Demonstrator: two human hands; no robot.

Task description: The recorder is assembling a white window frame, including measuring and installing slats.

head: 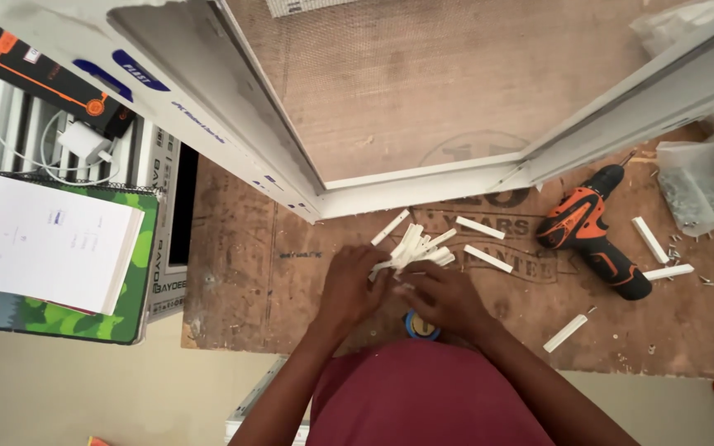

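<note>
My left hand (352, 285) and my right hand (446, 296) meet over a brown wooden board (249, 281). Together they hold a bundle of several short white plastic strips (417, 247) that fan out from my fingers. Other loose white strips (481, 227) lie on the board just beyond the bundle. A small blue and yellow round object (420, 326) sits under my right wrist, partly hidden.
A white window frame corner with mesh (390, 190) lies across the board. An orange and black cordless drill (592, 231) lies at the right, with more strips (649, 239) and a bag of screws (696, 186). A notepad (43, 244), charger and green book rest at the left.
</note>
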